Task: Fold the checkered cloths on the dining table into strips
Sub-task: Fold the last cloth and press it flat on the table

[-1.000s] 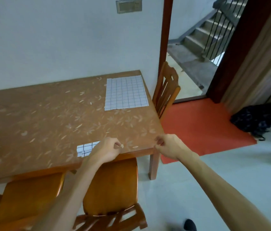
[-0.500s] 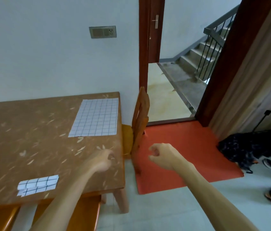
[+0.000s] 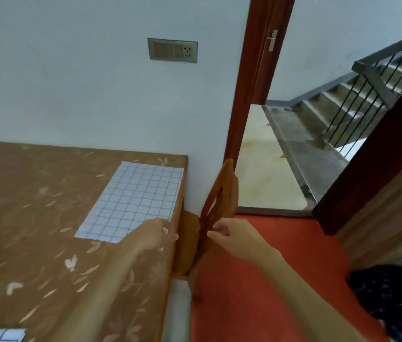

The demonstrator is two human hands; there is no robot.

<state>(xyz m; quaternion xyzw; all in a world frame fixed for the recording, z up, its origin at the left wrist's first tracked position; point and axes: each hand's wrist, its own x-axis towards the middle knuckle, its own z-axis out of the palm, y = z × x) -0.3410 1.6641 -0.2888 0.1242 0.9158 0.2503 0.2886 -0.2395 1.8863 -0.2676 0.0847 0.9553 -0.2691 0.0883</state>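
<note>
The left hand curls at the near right corner of the checkered cloth; blur hides whether it pinches. The right hand hangs loosely curled, empty, beside the chair back. The cloth lies flat at the far right corner of the tabletop: likely light and limp, best taken by both near corners.

I was looking into a home's dining corner: a leaf-patterned wooden dining table stood against a painted wall with a wooden chair at its end. A socket plate sat on that wall, and a doorway opened onto a staircase.
</note>
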